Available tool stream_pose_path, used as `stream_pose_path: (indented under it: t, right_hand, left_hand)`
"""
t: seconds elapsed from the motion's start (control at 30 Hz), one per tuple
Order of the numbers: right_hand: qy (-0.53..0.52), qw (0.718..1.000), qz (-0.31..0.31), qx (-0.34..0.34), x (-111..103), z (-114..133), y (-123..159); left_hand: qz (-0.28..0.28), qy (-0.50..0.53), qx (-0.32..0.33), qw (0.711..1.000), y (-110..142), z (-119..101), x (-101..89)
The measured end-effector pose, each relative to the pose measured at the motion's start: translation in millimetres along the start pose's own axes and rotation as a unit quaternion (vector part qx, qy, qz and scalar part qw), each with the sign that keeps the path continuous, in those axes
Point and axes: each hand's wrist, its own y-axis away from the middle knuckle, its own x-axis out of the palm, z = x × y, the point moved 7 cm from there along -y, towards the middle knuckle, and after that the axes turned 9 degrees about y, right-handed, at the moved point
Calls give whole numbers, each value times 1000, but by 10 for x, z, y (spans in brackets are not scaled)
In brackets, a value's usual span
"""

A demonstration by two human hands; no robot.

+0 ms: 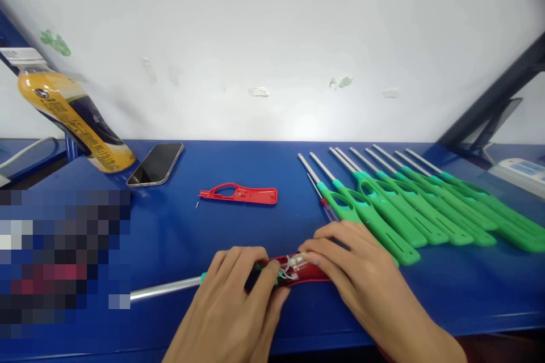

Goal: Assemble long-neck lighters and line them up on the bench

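Across the front of the desk lies an opened red gas lighter (315, 273), its inner parts exposed. Its long metal tube (166, 288) points left. My left hand (238, 300) closes over the lighter's trigger end, with thumb and fingers at the white wires (287, 272). My right hand (361, 272) grips the handle end, its thumb and index finger at the clear plastic part (298, 262). Much of the lighter is hidden under both hands. Behind them rests the other red shell half (259, 195), inner side up, with a tiny screw or pin (197, 204) near its left tip.
Several green lighters (413, 221) lie in a row at the right, with a screwdriver (328, 210) beside them. At the back left are a phone (156, 164) and a yellow drink bottle (76, 113). A white device (523, 173) sits far right. The lower left is blurred out.
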Motion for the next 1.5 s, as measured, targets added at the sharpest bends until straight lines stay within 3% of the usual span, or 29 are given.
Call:
stream_pose_path:
  t: [0.5, 1.0, 1.5]
  right_hand:
    - [-2, 1000, 10, 25, -28, 23, -27]
    - [-66, 997, 15, 24, 2, 27, -19]
    - [-37, 999, -17, 8, -70, 118, -41]
  left_hand:
    - [-8, -9, -1, 1000, -25, -12, -18]
    - [33, -24, 13, 999, -4, -14, 13]
    - [58, -35, 19, 998, 22, 14, 54]
